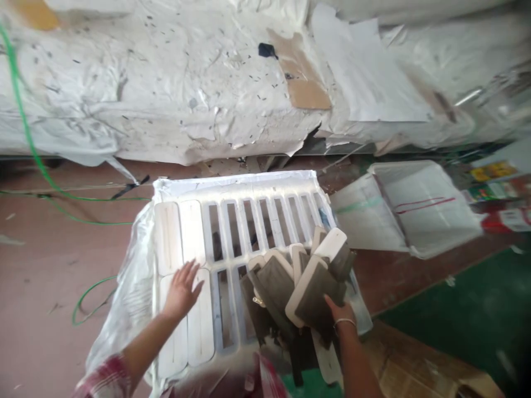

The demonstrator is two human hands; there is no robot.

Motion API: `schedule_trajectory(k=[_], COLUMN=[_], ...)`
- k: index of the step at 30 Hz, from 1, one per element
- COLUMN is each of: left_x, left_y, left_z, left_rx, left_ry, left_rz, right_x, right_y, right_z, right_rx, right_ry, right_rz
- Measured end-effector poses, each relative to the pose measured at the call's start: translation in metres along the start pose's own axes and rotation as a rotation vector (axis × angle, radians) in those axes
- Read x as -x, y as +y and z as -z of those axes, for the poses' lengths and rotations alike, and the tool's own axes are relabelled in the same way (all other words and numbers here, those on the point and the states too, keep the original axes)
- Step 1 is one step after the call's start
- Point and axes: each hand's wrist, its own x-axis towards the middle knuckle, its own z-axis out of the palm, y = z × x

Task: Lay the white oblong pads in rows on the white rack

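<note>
A white slotted frame point(265, 257) lies in front of me, with two rows of long openings. Flat white oblong pieces with rounded ends, such as this white piece point(191, 229), cover its left end. My left hand point(182, 290) rests over these pieces, fingers spread and holding nothing. On the frame's right side is a loose heap of dark grey and cream flat pieces point(274, 287). At the heap's near right, my right hand point(342, 315) grips a dark grey flat piece with a cream rounded edge point(313, 298); most of its fingers are hidden underneath.
Behind the frame runs a long surface covered in creased white sheeting point(166, 83), littered with small dark scraps. A white bin point(435, 215) stands to the right, and a cardboard box point(415, 365) at lower right. Green cord point(29, 132) trails along the left; clear plastic point(128, 282) hangs by the frame.
</note>
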Motion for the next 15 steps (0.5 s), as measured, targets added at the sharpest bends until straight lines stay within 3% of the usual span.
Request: schedule_trajectory(k=[2,4,6,9,12,14,15], left_x=[0.023,0.039,0.045,0.036,0.024,0.025,0.03], left_y=[0.037,0.071,0.101,0.133,0.147,0.143,0.137], left_z=[-0.003,-0.003,0.0,0.014,0.033,0.044,0.048], left_rx=[0.177,0.409,0.728,1.328,1.719,1.808,1.815], left_ry=[-0.057,-0.224,-0.416,-0.562,-0.649,-0.683,-0.66], left_rz=[-0.027,-0.003,0.075,0.22,0.409,0.656,0.778], right_x=[0.004,0.014,0.031,0.068,0.106,0.125,0.133], right_y=[-0.007,-0.023,-0.043,-0.074,-0.096,-0.104,-0.106], right_z=[0.009,0.023,0.04,0.049,0.02,-0.019,-0.041], right_rx=[0.021,-0.021,-0.219,-0.522,-0.651,-0.69,-0.676], right_ry=[0.073,0.088,-0.054,-0.409,-0.737,-0.956,-0.972], right_rz=[-0.008,0.036,0.149,0.328,0.34,0.354,0.4])
